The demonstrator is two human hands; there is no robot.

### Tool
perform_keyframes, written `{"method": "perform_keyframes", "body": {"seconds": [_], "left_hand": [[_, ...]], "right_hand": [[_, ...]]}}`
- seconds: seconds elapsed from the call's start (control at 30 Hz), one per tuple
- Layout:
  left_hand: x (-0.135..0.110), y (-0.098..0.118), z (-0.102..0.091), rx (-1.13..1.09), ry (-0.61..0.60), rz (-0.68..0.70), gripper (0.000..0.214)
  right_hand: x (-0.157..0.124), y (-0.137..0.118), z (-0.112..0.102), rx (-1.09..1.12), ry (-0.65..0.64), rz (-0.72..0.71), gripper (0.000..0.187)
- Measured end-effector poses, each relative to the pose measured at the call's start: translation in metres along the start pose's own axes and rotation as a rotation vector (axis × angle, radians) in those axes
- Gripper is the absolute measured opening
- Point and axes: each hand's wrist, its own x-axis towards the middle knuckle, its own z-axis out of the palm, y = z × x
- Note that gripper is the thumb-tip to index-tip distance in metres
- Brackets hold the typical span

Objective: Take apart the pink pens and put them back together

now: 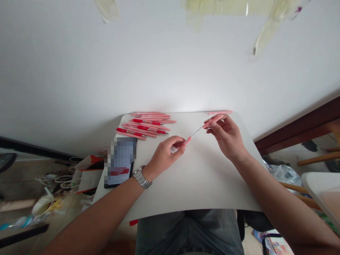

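Observation:
Over the table, my left hand [171, 147] pinches a short pink pen section [187, 141]. A thin, pale pen refill [196, 133] sticks out of it, slanting up to the right. My right hand [227, 138] holds a longer pink pen barrel [213, 121] between thumb and fingers, its lower end close to the refill's tip. Whether the two touch I cannot tell. Left of my hands lies a loose pile of pink pens [148, 122], with a few red pens [151, 129] among them. One more pink pen [220, 112] rests at the table's back right edge.
A dark-edged tablet or phone [120, 163], its screen blurred out, lies on the white table's [191, 187] left side. A wall [170, 71] with tape strips rises behind the table. Bags and a cup [42, 205] stand on the floor at left; another white surface [321, 184] is at right.

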Motion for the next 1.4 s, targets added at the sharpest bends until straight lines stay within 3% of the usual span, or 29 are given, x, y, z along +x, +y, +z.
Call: {"method": "perform_keyframes", "body": {"seconds": [0.4,0.73,1.4], "left_hand": [[0.000,0.001,0.000,0.005,0.000,0.007,0.012],[0.000,0.000,0.000,-0.005,0.010,0.026,0.013],[0.000,-0.003,0.000,0.042,0.015,0.088,0.012]], "right_hand": [[-0.001,-0.002,0.001,-0.015,-0.042,-0.012,0.025],[-0.005,-0.003,0.003,-0.082,-0.152,0.021,0.025],[-0.008,0.007,0.007,0.018,-0.279,0.107,0.024]]}}
